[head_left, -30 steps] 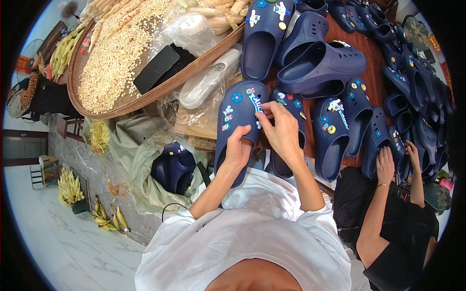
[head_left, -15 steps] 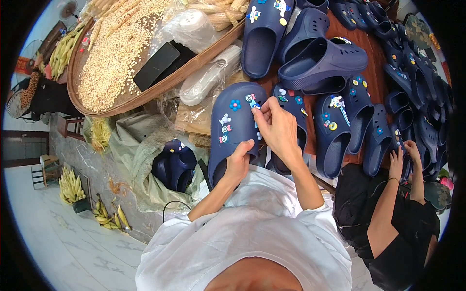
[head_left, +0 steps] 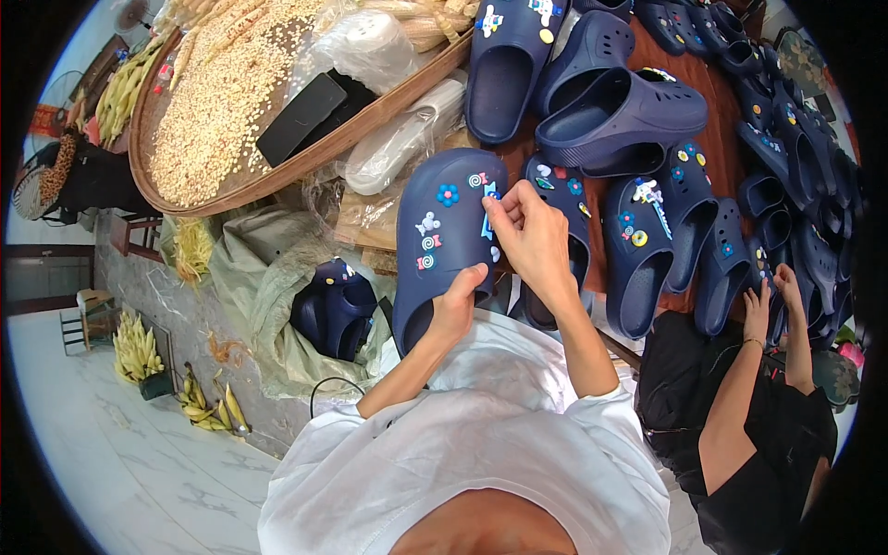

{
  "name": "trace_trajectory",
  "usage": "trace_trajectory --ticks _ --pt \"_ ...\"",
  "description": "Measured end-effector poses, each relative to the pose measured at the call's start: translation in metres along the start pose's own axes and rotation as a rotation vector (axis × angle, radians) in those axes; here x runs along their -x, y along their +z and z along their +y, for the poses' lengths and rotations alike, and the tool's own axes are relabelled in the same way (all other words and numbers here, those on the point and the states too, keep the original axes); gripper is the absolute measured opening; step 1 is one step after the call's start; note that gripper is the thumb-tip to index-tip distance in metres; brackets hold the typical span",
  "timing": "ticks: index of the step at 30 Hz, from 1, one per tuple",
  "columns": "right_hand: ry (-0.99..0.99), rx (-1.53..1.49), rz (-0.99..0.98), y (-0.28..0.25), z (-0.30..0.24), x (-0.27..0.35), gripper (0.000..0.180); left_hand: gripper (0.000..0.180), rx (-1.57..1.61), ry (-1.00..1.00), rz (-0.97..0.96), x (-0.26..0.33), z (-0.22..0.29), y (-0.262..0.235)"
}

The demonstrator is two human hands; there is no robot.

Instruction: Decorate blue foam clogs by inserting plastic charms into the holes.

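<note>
A navy clog (head_left: 424, 199) is held up in front of me, its toe pointing away. My left hand (head_left: 458, 301) grips it at the opening, thumb on top. Decorative charms dot its upper: a blue flower charm (head_left: 448, 194), a white bear-shaped charm (head_left: 428, 223) and several candy-like ones. Along the right side of the upper sits a blue charm (head_left: 487, 222), and my right hand (head_left: 534, 236) pinches at it with thumb and forefinger. Just beyond that hand, another decorated navy clog (head_left: 546, 185) lies on the table.
Many navy clogs cover the brown table (head_left: 638, 51), some stacked. A woven tray (head_left: 370, 120) with corn kernels and a black phone-like object (head_left: 301, 118) stands at the far left. An open sack (head_left: 268, 305) holds more clogs. At right, a co-worker's hands (head_left: 768, 305) touch clogs.
The clog has shifted slightly left. My right fingers have drawn back a little to the right, so more of the blue charm shows.
</note>
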State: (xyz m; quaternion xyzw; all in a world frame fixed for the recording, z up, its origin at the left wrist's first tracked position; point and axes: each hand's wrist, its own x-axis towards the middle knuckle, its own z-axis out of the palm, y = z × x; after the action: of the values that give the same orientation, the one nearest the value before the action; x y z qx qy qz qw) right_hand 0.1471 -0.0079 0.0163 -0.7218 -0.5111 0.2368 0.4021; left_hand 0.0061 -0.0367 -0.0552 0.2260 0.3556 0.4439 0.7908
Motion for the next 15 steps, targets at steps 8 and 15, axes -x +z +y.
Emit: trace_trajectory --ticks 8,15 --pt "0.004 0.056 -0.043 -0.002 0.0 -0.003 0.031 0.034 -0.03 0.058 -0.02 0.001 0.01 0.003" --pt "-0.183 0.046 0.002 -0.019 0.005 0.003 0.013 0.042 0.162 -0.076 -0.009 0.001 0.038 0.016"
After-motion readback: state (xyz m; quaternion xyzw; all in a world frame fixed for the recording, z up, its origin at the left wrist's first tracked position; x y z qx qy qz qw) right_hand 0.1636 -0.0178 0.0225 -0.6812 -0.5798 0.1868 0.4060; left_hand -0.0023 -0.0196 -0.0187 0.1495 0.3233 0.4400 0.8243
